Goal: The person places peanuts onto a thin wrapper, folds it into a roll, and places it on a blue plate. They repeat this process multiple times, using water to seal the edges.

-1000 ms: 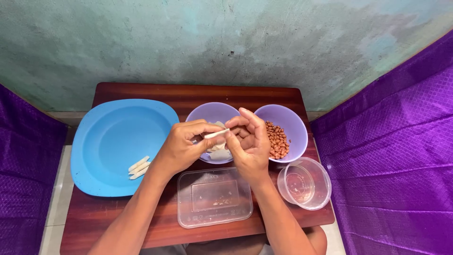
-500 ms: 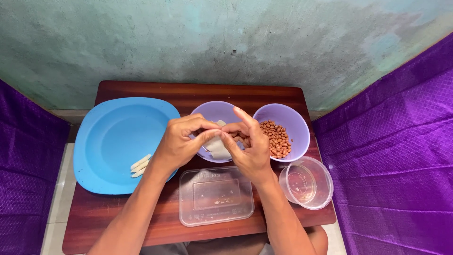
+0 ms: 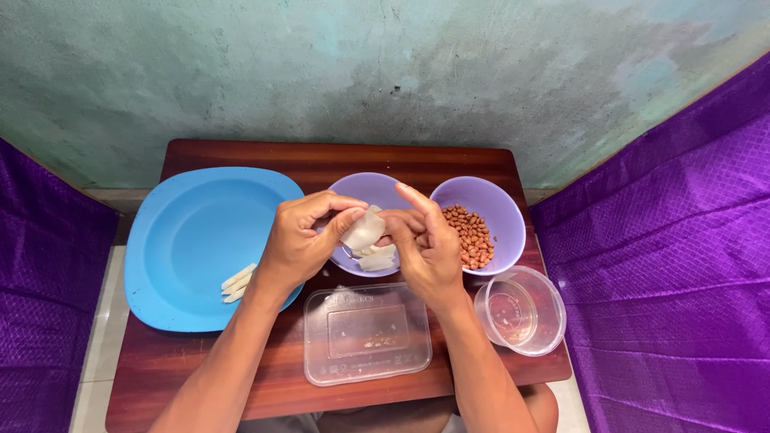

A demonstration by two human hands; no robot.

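Observation:
Both my hands meet above a lilac bowl (image 3: 361, 186) at the table's middle. My left hand (image 3: 298, 239) and my right hand (image 3: 423, 248) pinch a small pale wrapper sheet (image 3: 362, 231) between their fingertips. More pale sheets (image 3: 377, 258) lie in that bowl beneath them. A second lilac bowl (image 3: 491, 200) just to the right holds brown peanuts (image 3: 468, 236). Rolled pale sticks (image 3: 237, 282) lie on the big blue plate (image 3: 192, 232) at the left.
A clear rectangular lid or tray (image 3: 367, 333) lies on the brown wooden table (image 3: 200, 151) near me. A round clear container (image 3: 521, 311) stands at the front right. Purple cloth (image 3: 666, 265) hangs on both sides, and a stained wall is behind.
My hands have shifted slightly and now hold a flat wrapper sheet spread between the fingers, where a second ago they pinched a thin rolled piece.

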